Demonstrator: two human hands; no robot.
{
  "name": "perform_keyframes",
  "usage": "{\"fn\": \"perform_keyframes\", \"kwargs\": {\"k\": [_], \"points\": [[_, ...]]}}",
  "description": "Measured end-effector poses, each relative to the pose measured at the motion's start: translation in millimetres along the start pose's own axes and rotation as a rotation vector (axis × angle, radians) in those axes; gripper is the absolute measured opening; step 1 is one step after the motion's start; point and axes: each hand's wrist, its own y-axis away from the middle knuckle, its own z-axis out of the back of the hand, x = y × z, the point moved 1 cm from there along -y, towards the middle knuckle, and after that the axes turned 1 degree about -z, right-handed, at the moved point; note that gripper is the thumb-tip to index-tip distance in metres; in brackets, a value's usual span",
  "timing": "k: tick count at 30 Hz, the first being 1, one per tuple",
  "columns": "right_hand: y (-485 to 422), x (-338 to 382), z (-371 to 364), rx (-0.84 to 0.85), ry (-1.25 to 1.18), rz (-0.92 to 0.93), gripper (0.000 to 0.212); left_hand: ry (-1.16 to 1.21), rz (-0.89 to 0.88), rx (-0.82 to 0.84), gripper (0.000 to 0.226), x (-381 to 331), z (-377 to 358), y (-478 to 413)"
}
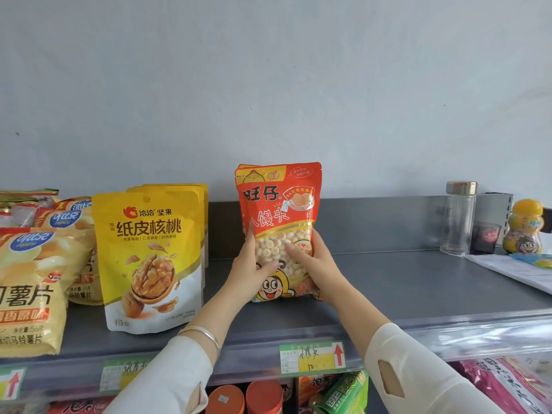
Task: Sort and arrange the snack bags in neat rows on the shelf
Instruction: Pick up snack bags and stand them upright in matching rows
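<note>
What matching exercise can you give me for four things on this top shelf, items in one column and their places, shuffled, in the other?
Things:
1. red bun bag
2. yellow walnut bag
3. potato chip bag
4. clear bottle

Places:
A. right end of the shelf, near the back
B. left edge of the picture
C. gripped by the left hand and the right hand
D. standing between the potato chip bag and the red bun bag

Pairs: 1-C, 2-D, 3-B, 4-A
</note>
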Motion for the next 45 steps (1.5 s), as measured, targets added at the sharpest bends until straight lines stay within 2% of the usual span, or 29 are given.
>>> {"fn": "perform_keyframes", "kwargs": {"k": [4,14,19,24,28,32,36,39,45], "points": [[0.0,-3.3,2.9,0.008,0.035,-0.029,0.051,0.029,0.02,-0.01,0.076,4.9,-3.3,5.8],[2.9,1.0,3.5,-0.044,0.14,-0.059,0.063,0.039,0.03,-0.042,0.082,-1.4,5.2,12.1],[9.5,3.4,4.4,-0.081,0.157,-0.053,0.068,0.017,0.042,-0.093,0.078,-4.8,8.1,16.1],[24.5,13.9,1.2,-0.307,0.518,0.043,0.061,-0.137,0.019,-0.276,0.056,-7.2,11.9,25.3],[44.1,23.6,-5.4,-0.444,0.893,0.184,0.049,-0.316,-0.056,-0.299,0.044,-9.9,17.5,36.5],[60.1,21.5,-15.7,-0.412,1.119,0.308,0.039,-0.444,-0.156,-0.253,0.041,-8.8,26.0,54.7],[70.9,16.8,-35.5,-0.358,1.234,0.433,0.031,-0.548,-0.206,-0.233,0.04,-11.1,40.8,78.4],[74.5,16.6,-61.5,-0.275,1.267,0.511,0.027,-0.586,-0.187,-0.237,0.038,-12.7,58.0,95.1],[80.2,12.2,-114.7,-0.107,1.186,0.676,0.034,-0.683,-0.105,-0.291,0.035,-9.5,100.4,130.0]]}}
